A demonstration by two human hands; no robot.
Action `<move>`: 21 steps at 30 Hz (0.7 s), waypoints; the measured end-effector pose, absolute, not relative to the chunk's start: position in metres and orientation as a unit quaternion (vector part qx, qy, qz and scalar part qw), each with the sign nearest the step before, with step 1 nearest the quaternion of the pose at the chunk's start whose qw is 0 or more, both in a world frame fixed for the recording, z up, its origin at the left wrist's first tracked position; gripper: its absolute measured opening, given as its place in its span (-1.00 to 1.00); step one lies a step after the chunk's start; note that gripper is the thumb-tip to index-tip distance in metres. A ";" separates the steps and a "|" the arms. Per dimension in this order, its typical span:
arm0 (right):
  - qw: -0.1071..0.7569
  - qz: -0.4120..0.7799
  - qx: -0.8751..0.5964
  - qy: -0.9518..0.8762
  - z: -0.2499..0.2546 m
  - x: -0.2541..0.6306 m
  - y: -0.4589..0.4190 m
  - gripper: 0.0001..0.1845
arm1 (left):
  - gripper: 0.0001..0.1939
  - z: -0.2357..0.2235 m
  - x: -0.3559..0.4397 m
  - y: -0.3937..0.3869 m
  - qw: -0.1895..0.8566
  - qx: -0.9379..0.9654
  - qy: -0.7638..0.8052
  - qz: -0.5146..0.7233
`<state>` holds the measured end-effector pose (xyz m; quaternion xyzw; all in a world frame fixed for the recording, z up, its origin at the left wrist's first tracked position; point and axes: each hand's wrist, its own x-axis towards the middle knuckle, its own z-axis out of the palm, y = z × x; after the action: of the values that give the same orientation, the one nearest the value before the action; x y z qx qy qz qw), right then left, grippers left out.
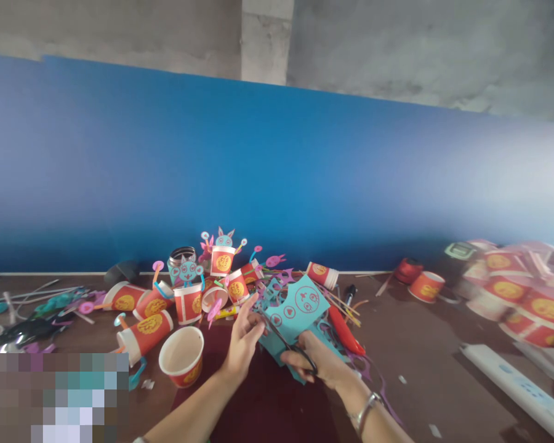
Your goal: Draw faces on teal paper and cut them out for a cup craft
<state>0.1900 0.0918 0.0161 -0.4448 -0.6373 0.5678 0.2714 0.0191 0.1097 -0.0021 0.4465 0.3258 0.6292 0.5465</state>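
Note:
My right hand [317, 362] is closed round the handles of black-handled scissors [279, 335], whose blades point up and left. My left hand [244, 337] is by the blade tips, its thumb and fingers drawn together; what they pinch is too small to make out. Beside the blades lies a light-blue sheet of paper [300, 307] with a cut, jagged edge and a face and small round shapes drawn on it in red. More blue paper is partly hidden under my right hand. A white-lined red paper cup [182, 357] stands left of my left forearm.
Several red cups with paper faces and straw arms, such as one cup [188, 303], crowd the back. A red tool-like object [345, 332] and a marker [349, 294] lie right of the paper. Further right are stacked cups [530, 295] and a white power strip [512, 387].

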 end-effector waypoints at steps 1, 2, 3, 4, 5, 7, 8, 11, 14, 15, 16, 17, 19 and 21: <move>0.269 0.567 -0.441 -0.642 0.016 0.190 0.092 -0.69 | -0.39 -0.002 0.019 0.110 0.549 0.446 0.324 0.629; 0.267 0.569 -0.434 -0.645 0.015 0.191 0.092 -0.69 | -0.39 -0.002 0.019 0.110 0.550 0.445 0.323 0.628; 0.266 0.572 -0.426 -0.648 0.015 0.191 0.092 -0.71 | -0.39 -0.002 0.019 0.110 0.551 0.445 0.322 0.628; 0.268 0.575 -0.418 -0.650 0.014 0.191 0.092 -0.72 | -0.39 -0.002 0.018 0.111 0.552 0.446 0.322 0.627; 0.273 0.578 -0.410 -0.651 0.014 0.191 0.093 -0.75 | -0.40 -0.003 0.018 0.111 0.552 0.447 0.322 0.626; 0.283 0.581 -0.397 -0.652 0.014 0.190 0.093 -0.79 | -0.40 -0.003 0.018 0.112 0.553 0.448 0.322 0.625; 0.284 0.583 -0.393 -0.652 0.014 0.189 0.093 -0.81 | -0.40 -0.003 0.018 0.112 0.553 0.448 0.321 0.625; 0.279 0.587 -0.393 -0.651 0.018 0.189 0.091 -0.85 | -0.40 -0.003 0.017 0.112 0.558 0.449 0.314 0.623; 0.264 0.580 -0.407 -0.654 0.023 0.190 0.089 -0.75 | -0.38 -0.003 0.017 0.112 0.563 0.450 0.308 0.621; 0.258 0.577 -0.414 -0.655 0.024 0.191 0.088 -0.70 | -0.38 -0.003 0.017 0.111 0.565 0.449 0.307 0.621; 0.252 0.575 -0.420 -0.656 0.024 0.193 0.088 -0.66 | -0.37 -0.003 0.017 0.111 0.566 0.448 0.306 0.620; 0.248 0.574 -0.425 -0.655 0.023 0.194 0.088 -0.65 | -0.37 -0.004 0.017 0.111 0.568 0.447 0.305 0.620; 0.249 0.577 -0.428 -0.650 0.019 0.196 0.090 -0.71 | -0.37 -0.004 0.017 0.111 0.567 0.452 0.303 0.618; 0.256 0.585 -0.421 -0.645 0.013 0.197 0.092 -0.79 | -0.37 -0.004 0.017 0.111 0.565 0.458 0.303 0.616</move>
<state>0.1970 0.0917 0.0128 -0.4209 -0.6445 0.5849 0.2558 0.0168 0.1108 -0.0037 0.4581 0.3033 0.6156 0.5649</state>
